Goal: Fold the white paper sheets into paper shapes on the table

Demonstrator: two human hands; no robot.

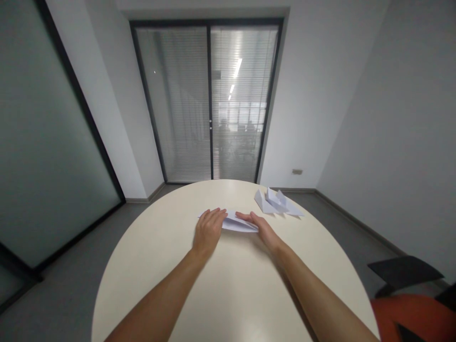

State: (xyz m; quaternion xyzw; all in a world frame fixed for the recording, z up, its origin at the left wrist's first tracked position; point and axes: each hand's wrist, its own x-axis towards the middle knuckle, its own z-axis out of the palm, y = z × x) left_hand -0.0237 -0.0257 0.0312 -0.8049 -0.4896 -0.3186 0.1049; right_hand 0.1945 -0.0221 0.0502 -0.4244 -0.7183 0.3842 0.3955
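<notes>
A folded sheet of white paper (237, 224) lies between my hands over the middle of the round table. Its layers part slightly along the near edge. My left hand (210, 227) rests over the left end of the paper, fingers together and pointing away from me. At the right end, my right hand (260, 225) grips the paper, thumb and fingers around its edge. Part of the left end is covered by my left hand. Several folded white paper shapes (278, 202) sit in a cluster beyond my right hand.
The pale round table (228, 289) spreads out below my arms. To the right stands a chair with a red seat (413, 316) and a black armrest (406, 273). Glass doors with blinds (210, 104) are beyond the table, and a frosted glass panel (53, 142) is on the left.
</notes>
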